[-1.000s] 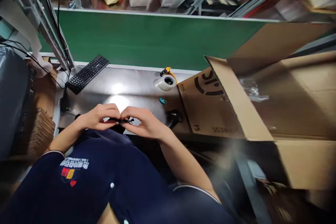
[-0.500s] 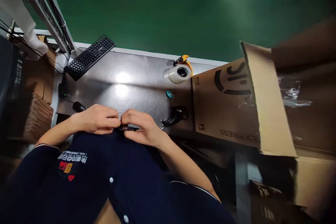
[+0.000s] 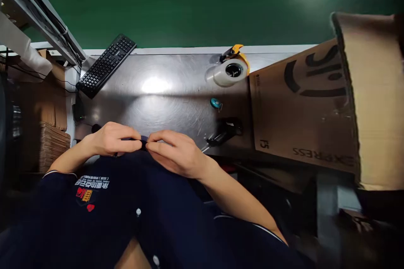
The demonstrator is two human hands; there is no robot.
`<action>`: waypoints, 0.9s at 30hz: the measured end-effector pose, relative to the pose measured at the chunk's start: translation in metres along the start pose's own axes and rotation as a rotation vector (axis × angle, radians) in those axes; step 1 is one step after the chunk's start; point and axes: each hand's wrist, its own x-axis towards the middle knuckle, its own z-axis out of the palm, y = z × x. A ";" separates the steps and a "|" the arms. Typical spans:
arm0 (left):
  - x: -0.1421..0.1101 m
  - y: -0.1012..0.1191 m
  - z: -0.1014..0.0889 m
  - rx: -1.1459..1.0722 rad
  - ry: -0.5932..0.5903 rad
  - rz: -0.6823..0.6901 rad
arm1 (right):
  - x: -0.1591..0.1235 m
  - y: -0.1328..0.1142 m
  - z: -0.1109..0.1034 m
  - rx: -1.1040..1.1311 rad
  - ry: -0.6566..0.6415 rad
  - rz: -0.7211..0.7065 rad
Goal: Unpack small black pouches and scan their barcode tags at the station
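On the worktop, the cardboard box sits toward three o'clock from the hands, the keyboard at eleven. Left hand and right hand, fingertips nearly closed, pinch a small dark item, at left's three o'clock, right's nine.

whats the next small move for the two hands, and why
Probably raise the left hand and right hand slightly, towards the bright metal bench: they pinch close together at a small dark item, mostly hidden by fingers and hard to make out against the navy shirt.
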 end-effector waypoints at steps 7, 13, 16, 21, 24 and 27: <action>-0.002 0.003 -0.005 0.033 -0.155 -0.099 | -0.010 -0.003 0.009 -0.089 -0.083 0.063; -0.005 -0.008 0.006 -0.019 -0.082 -0.083 | -0.015 0.004 0.025 -0.112 -0.119 0.129; -0.013 -0.009 0.007 -0.019 -0.128 -0.106 | -0.017 0.000 0.020 -0.285 -0.142 0.101; -0.014 0.004 0.002 0.076 -0.134 -0.100 | -0.020 -0.005 0.010 -0.330 -0.091 -0.022; -0.008 0.012 0.001 0.155 -0.077 -0.064 | -0.022 -0.004 0.009 -0.221 -0.039 0.044; -0.006 0.014 0.001 0.288 -0.027 -0.064 | -0.023 -0.003 0.008 -0.259 -0.071 0.025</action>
